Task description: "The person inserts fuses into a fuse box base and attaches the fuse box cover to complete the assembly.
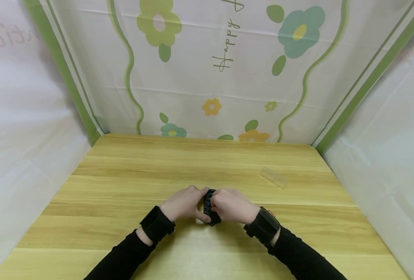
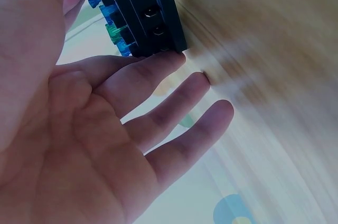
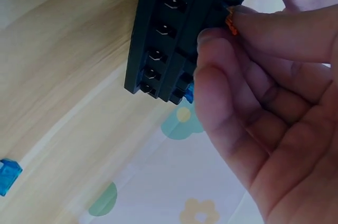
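A black fuse block with screw terminals along its side is on the table between the hands. My left hand grips it by its two ends, thumb at the near end and a finger at the far one. The other left fingers stretch out past it. My right hand is over the block's right side, pinching a small orange blade fuse between thumb and fingertip, right at the block's face. Blue fuses and a green fuse sit in a row along the block.
A clear plastic cover lies farther back to the right on the wooden table. In the right wrist view a bluish translucent piece shows on the tabletop. A flowered curtain hangs behind the table, with white cloth at both sides.
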`<state>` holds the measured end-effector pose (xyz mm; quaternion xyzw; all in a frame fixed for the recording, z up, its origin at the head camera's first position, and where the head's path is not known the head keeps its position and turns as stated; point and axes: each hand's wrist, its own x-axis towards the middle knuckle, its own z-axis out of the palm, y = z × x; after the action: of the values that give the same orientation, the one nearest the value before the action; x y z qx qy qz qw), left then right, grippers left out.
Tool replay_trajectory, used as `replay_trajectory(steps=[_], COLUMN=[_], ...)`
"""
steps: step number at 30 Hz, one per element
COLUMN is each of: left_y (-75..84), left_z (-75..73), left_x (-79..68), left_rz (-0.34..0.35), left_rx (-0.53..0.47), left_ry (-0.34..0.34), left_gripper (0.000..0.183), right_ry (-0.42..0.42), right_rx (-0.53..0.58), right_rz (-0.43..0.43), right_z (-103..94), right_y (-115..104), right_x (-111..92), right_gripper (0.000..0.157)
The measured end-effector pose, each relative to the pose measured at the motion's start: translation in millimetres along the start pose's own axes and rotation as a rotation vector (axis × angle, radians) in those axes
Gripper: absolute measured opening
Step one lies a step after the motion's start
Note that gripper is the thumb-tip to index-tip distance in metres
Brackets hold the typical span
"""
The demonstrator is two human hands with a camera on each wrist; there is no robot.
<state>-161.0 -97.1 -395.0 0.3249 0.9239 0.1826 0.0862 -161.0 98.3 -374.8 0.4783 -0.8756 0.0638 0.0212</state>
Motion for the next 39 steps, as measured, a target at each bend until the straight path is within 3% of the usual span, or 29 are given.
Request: replay_trajectory(steps=[7, 13, 24, 31, 39], left_y=[0.3, 0.8, -0.3, -0.1, -0.1], left_z=[0.0, -0.7, 2.2, 3.6, 1.5], left_x=[-0.5, -1.2, -2.3, -3.8, -2.7], left_rz=[0.006, 0.002, 0.046, 0.027, 0.045], left_rx=[-0.005, -0.019, -0.033, -0.030, -0.037], left_ry=[0.010, 0.014, 0.041, 0.036, 0.032], left_gripper=[0.072, 0.071, 0.052, 0.055, 0.051], right_ry=[0.040, 0.018, -0.082, -0.104, -0.140], right_rx=[-0.069, -0.094, -0.015, -0.036, 0.046], right_rz=[-0.026, -0.033, -0.047, -0.044, -0.013], right_z=[2.7, -0.9, -3.4, -4.4, -17.3], right_y=[-2.0, -6.4, -6.2, -11.8, -5.3], right_x=[-0.1, 2.1, 14.0, 18.9, 15.9], right_gripper=[0.029, 0.031, 0.037, 0.034, 0.043])
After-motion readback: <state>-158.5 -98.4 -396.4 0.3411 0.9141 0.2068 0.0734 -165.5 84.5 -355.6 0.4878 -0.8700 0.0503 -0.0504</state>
